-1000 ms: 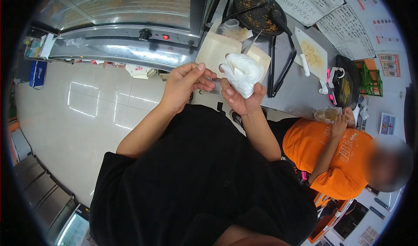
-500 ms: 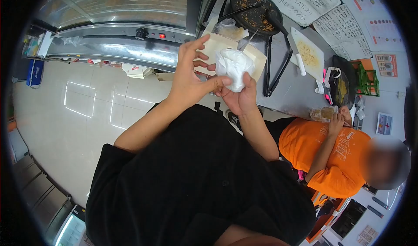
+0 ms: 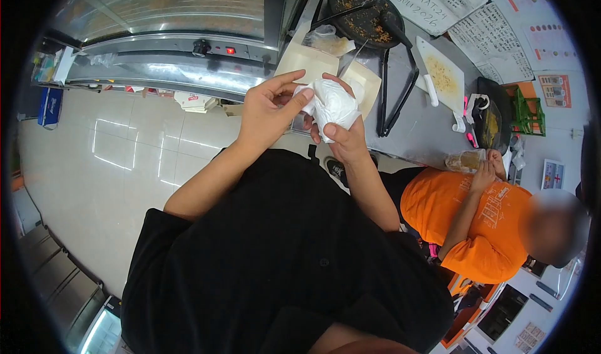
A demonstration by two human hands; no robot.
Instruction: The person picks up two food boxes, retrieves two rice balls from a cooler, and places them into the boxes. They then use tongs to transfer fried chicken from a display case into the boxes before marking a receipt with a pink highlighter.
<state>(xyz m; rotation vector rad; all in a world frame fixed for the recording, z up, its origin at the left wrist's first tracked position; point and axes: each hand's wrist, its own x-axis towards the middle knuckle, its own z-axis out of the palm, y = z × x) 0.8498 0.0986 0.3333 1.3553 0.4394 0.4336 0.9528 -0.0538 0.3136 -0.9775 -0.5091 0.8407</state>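
A white wrapped bundle (image 3: 337, 107) is held up in front of my chest, near the edge of the metal counter. My right hand (image 3: 350, 142) cups it from below and the right side, thumb across its front. At its upper left, my left hand (image 3: 270, 107) pinches a loose edge of the white wrapping between thumb and fingers. Behind the bundle, an open cardboard box (image 3: 307, 58) rests on the counter, partly hidden by my hands, with a clear plastic bag (image 3: 327, 40) at its top. What is inside the wrapping is hidden.
A dark pan (image 3: 357, 10) with brown crumbs, black tongs (image 3: 398, 113), a white cutting board (image 3: 443, 72) and a white-handled knife (image 3: 431, 90) lie on the counter. At right, a co-worker in orange (image 3: 469, 204) handles a plastic packet (image 3: 464, 161). A glass cabinet (image 3: 163, 10) stands upper left.
My left hand has drawn a flap of the wrapping toward the upper left. The bundle has turned and sits slightly lower in my right hand, whose thumb now crosses its lower front.
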